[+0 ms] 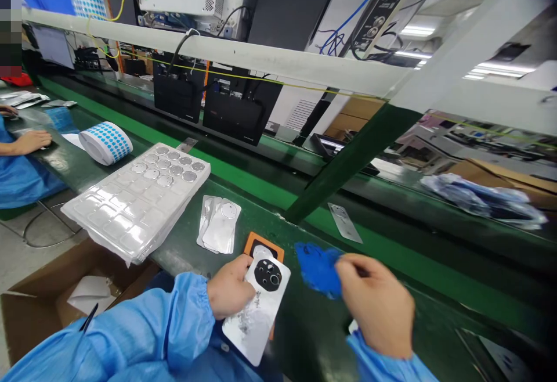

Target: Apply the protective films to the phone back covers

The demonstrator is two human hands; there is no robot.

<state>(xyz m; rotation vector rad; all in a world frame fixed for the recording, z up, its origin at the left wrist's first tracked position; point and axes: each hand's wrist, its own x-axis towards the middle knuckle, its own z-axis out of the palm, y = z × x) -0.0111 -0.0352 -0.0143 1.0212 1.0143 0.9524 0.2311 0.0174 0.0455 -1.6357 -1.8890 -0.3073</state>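
My left hand (231,287) grips a white phone back cover (256,324) by its left edge, thumb on top. The cover is tilted, with a round black camera area near its upper end. Partly hidden beneath it lies an orange piece (275,247) with a dark top area and a pale round shape. My right hand (378,306) is closed in a pinch at the right edge of a crumpled heap of blue film (317,266). Left of the orange piece lie several overlapping silver back covers (221,228).
A stack of clear plastic trays (139,208) holds several round pieces. Behind it stands a roll of blue-dotted stickers (107,143). A silver plate (344,223) lies on the green belt beside a slanted post (348,167). A cardboard box (47,277) is lower left; a co-worker's hand (32,142) rests far left.
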